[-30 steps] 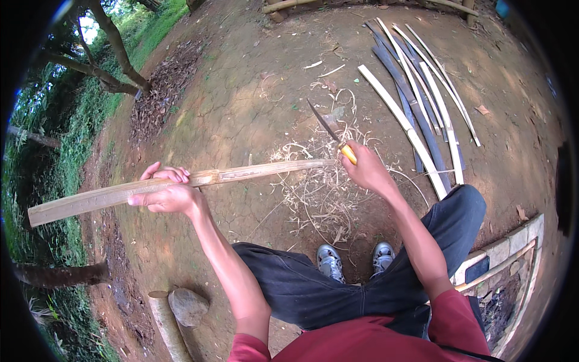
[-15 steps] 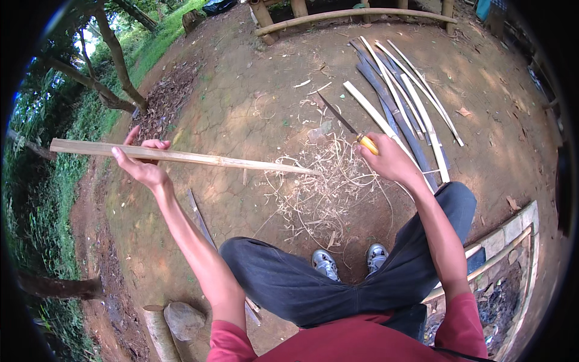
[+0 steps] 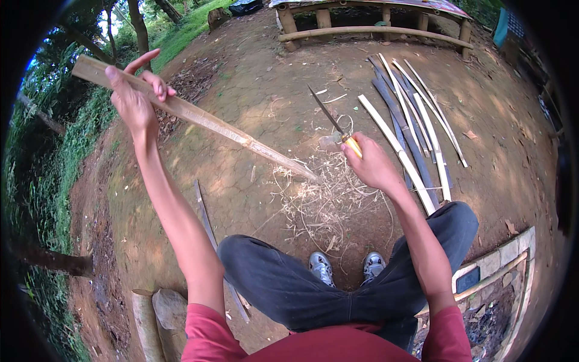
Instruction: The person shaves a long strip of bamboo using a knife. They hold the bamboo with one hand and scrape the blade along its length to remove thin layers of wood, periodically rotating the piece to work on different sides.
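My left hand (image 3: 134,105) is raised at the far left, gripping a long pale bamboo strip (image 3: 208,120) near its upper end. The thumb presses on the strip while the index finger sticks out. From there the strip slopes down to the right, its thin end over a heap of curled shavings (image 3: 325,208). Closed around the yellow handle of a knife (image 3: 329,116), my right hand (image 3: 373,163) is to the right of the strip's low end. The dark blade points up and to the left, apart from the strip.
Several pale and dark bamboo strips (image 3: 401,114) lie at the right. A low bamboo bench (image 3: 374,31) stands at the back. Beside my left knee is a dark strip (image 3: 205,211); a log (image 3: 145,326) and a stone (image 3: 170,309) lie lower left. A phone-like dark slab (image 3: 468,279) rests on a stone-edged frame.
My left hand has risen, lifting the strip's upper end so it slopes more steeply. My right hand has shifted slightly left and down in the picture, still holding the knife. The view has tilted somewhat.
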Motion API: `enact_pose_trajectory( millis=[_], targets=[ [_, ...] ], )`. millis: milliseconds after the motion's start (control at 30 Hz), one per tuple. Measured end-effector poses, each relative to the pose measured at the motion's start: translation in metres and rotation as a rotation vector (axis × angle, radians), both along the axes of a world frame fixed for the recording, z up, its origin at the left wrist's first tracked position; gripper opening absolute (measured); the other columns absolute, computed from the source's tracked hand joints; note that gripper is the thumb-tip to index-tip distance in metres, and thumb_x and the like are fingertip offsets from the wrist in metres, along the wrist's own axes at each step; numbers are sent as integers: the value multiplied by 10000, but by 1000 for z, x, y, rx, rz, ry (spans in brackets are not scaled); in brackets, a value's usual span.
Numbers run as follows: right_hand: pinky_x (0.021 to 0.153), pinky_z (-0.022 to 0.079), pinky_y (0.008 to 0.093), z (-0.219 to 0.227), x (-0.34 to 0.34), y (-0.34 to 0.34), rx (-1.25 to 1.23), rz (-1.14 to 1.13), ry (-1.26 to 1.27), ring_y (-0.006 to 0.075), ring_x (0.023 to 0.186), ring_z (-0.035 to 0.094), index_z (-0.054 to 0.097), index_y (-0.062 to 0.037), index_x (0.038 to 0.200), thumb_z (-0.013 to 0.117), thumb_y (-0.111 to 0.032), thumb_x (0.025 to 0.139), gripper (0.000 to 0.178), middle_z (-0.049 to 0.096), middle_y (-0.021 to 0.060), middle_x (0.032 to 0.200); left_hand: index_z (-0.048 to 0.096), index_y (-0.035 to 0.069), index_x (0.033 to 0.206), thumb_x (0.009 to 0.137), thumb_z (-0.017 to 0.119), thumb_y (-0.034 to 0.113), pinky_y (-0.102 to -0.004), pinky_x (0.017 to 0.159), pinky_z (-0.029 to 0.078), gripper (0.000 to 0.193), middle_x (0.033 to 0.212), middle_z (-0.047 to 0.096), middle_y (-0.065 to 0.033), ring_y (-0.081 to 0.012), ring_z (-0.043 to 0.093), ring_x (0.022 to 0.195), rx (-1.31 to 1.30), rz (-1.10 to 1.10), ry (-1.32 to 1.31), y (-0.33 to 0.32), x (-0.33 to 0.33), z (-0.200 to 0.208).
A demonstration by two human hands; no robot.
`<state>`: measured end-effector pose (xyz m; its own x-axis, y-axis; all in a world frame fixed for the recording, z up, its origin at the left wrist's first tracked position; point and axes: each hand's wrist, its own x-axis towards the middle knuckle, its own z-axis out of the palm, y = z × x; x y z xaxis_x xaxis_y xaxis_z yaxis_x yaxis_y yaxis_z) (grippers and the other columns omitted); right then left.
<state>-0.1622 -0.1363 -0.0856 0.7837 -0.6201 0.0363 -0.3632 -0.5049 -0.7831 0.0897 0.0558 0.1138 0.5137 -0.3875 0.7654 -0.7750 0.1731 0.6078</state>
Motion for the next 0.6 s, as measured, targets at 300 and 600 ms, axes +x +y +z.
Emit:
enact_pose_trajectory(
  millis=[300,600],
  targets=[
    [641,490,346,14,16,1,170,4,-331,201,683,634,610,32,993,660,-276,831,351,642,126,756,638,-70,1070,902,137,708,-310,511,567,941,496,490,-26,-103,509,446,82,-178,-18,-44,-8,17],
    [500,368,238,54,97,12,231,271,-572,32,528,444,675,-13,962,822,-379,718,464,499,-61,586,639,-31,1014,916,165,677,-325,636,525,858,574,521,-48,-135,551,543,129,-263,-145,-77,-48,53]
  ],
)
